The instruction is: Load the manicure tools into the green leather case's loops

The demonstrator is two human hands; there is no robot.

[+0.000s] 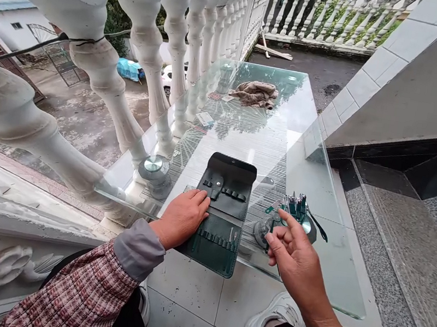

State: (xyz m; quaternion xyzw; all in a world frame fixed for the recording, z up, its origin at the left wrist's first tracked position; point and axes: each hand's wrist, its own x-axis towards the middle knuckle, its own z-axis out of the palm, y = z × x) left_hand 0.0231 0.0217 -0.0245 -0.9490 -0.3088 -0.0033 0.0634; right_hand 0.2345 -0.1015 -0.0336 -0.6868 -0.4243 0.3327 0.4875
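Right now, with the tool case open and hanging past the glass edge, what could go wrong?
1. The dark green leather tool case overhangs the near edge of the glass tabletop; only the left hand pins it, so it may slide off if that hand lifts.
2. The small pile of loose metal tools lies near the right hand on smooth glass; a nudge could scatter pieces to the tiled floor.
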